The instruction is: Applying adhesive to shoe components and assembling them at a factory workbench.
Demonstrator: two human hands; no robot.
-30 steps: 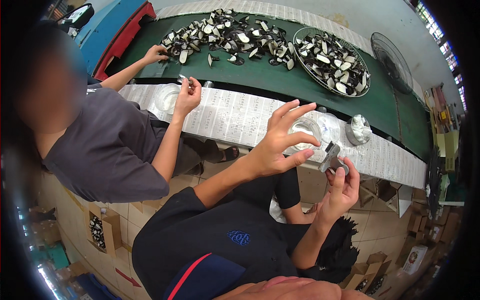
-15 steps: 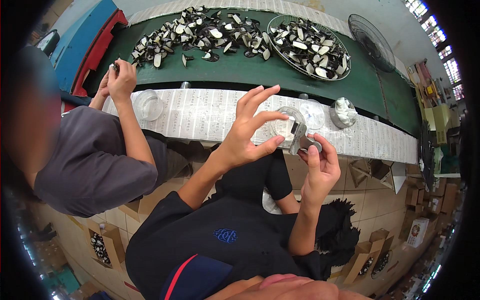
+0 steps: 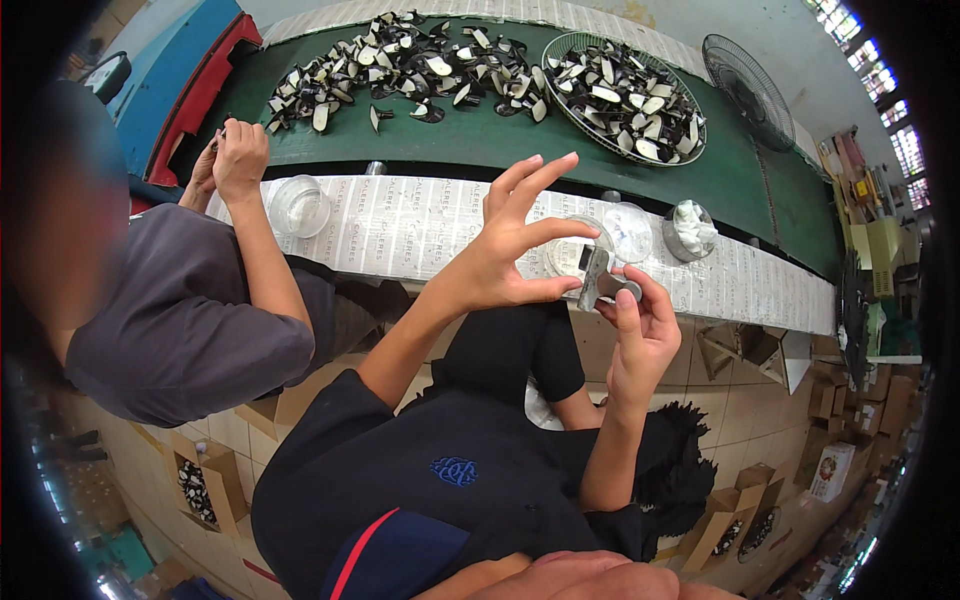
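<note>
My right hand [image 3: 642, 335] pinches a small grey shoe heel [image 3: 597, 277] between thumb and fingers, holding it up above the near edge of the table. Its narrow part points up and has a dark patch at the top; a rounded grey end shows by my right fingertips. My left hand [image 3: 500, 258] is just left of the heel, fingers spread. The left index finger reaches above it and the thumb tip comes close to its side; whether the thumb touches is unclear. Behind the hands sits a clear round dish [image 3: 568, 258], partly covered by the heel and fingers.
Another clear dish [image 3: 627, 232] and a jar of white wads [image 3: 690, 232] stand on the paper-covered ledge [image 3: 420, 225]. Beyond, black-and-white heel pieces [image 3: 400, 75] lie heaped on the green belt [image 3: 350, 152], with more in a round basket [image 3: 705, 135]. A co-worker [image 3: 190, 310] sits at left.
My left hand has shifted slightly right, its index finger further over the heel and its thumb lower along the side. The right hand keeps its hold almost unmoved.
</note>
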